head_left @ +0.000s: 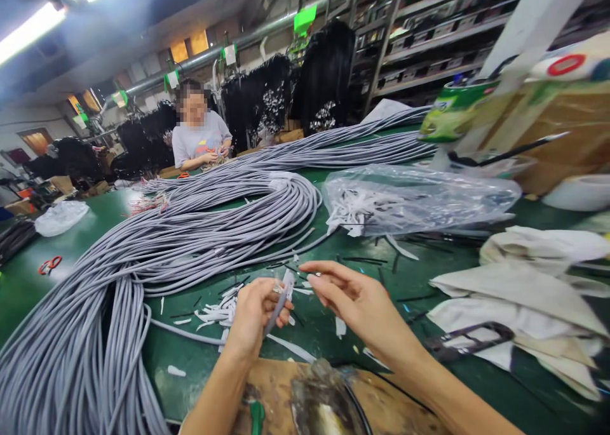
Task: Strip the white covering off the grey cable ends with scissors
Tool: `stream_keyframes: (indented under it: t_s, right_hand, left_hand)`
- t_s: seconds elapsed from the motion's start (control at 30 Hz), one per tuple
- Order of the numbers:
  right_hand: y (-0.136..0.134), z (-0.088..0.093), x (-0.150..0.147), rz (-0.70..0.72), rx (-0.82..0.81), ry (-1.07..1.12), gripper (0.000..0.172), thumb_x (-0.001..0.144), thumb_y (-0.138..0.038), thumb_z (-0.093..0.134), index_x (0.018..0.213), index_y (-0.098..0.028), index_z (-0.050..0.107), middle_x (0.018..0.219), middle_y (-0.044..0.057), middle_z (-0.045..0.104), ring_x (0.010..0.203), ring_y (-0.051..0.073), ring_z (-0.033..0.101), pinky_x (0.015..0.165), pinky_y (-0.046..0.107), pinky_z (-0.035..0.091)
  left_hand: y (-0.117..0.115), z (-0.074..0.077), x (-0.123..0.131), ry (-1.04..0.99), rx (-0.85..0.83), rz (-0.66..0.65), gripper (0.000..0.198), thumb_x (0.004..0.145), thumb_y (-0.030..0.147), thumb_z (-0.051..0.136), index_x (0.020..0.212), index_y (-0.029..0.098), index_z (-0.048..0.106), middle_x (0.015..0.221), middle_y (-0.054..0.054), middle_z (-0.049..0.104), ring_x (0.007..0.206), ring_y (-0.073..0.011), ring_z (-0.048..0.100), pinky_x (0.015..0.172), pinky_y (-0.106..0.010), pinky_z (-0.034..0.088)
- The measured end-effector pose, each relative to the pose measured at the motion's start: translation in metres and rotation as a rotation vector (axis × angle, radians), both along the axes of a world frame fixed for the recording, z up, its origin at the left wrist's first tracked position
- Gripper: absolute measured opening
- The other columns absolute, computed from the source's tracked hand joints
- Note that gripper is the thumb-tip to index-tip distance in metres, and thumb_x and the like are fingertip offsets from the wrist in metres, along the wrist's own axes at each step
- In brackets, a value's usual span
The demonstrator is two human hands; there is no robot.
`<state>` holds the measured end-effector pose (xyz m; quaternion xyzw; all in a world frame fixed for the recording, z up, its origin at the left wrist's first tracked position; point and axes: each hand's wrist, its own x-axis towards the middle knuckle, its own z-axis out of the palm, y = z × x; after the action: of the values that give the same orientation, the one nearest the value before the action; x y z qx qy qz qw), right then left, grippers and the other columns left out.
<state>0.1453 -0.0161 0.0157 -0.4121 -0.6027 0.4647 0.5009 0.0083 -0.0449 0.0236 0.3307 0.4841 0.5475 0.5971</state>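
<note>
Left hand (255,314) is pinching one grey cable end (281,301) between thumb and fingers, fist mostly closed round it, tip sticking up near the near edge of the green table (71,244). Right hand (355,301) is hovering just beside that tip, fingers loosely spread and slightly curled, holding nothing that I can make out; index finger is pointing toward the cable tip, not clearly touching.

The cable is trailing down and left from the left hand across the table toward the big grey cable bundle (190,232), which is lying coiled over the left half and running to the far edge. White insulation scraps (219,311) are lying scattered just beside the left hand. A clear plastic bag (414,197) with white bits inside is sitting toward the right side, folded cloth bags (524,295) are piled at the right edge, and red scissors (50,265) are lying near the left edge. A wooden board (276,390) is lying at the near edge under the wrists. Another person (200,136) is working at the far edge.

Step in hand, as I judge it: working the end of a single cable, probably pulling a stripped sleeve piece off. Next move likely calls for the right fingers closing precisely on the tip while the left is holding the cable steady.
</note>
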Motion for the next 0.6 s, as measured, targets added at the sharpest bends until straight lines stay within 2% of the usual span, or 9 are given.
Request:
stream_keyframes:
  t_s: [0.13,0.27,0.33,0.47,0.6]
  right_hand:
    - [0.000,-0.002,0.002,-0.080,0.116,-0.153,0.025,0.069,-0.043,0.057,0.068,-0.018,0.060,0.048,-0.003,0.044,0.039,0.010,0.036,0.037,0.022,0.027]
    - [-0.003,-0.004,-0.004,-0.144,0.389,-0.362,0.025,0.075,-0.042,0.056,0.063,-0.020,0.058,0.046,-0.003,0.044,0.040,0.011,0.038,0.040,0.024,0.030]
    - [-0.004,-0.005,-0.006,-0.133,0.484,-0.400,0.031,0.081,-0.040,0.049,0.057,-0.021,0.054,0.047,-0.002,0.047,0.042,0.012,0.042,0.043,0.024,0.034]
    - [-0.006,-0.005,-0.007,-0.087,0.520,-0.396,0.037,0.087,-0.036,0.040,0.055,-0.021,0.052,0.050,0.001,0.053,0.045,0.013,0.046,0.046,0.024,0.037]
    - [-0.007,-0.003,-0.005,-0.032,0.438,-0.330,0.038,0.086,-0.041,0.042,0.056,-0.020,0.052,0.050,0.001,0.054,0.045,0.013,0.047,0.044,0.024,0.038]
  left_hand:
    - [-0.004,0.000,-0.001,0.176,0.104,0.044,0.020,0.053,0.023,0.068,0.069,0.011,0.064,0.052,0.001,0.058,0.044,-0.0081,0.048,0.047,-0.021,0.040]
    - [-0.009,-0.005,0.002,0.347,0.150,0.077,0.011,0.058,0.016,0.066,0.068,0.012,0.068,0.063,-0.004,0.066,0.054,-0.0151,0.059,0.055,-0.026,0.049]
    - [-0.010,-0.008,0.004,0.420,0.168,0.090,0.008,0.060,0.013,0.065,0.067,0.012,0.068,0.067,-0.006,0.068,0.057,-0.0165,0.061,0.058,-0.027,0.051]
    - [-0.009,-0.011,0.003,0.597,0.182,0.083,0.010,0.067,0.017,0.062,0.071,0.012,0.069,0.068,-0.006,0.069,0.058,-0.0174,0.061,0.058,-0.027,0.049]
    - [-0.009,-0.014,0.001,0.728,0.264,0.081,0.012,0.072,0.022,0.058,0.072,0.014,0.067,0.072,-0.006,0.067,0.066,-0.0175,0.058,0.061,-0.026,0.046]
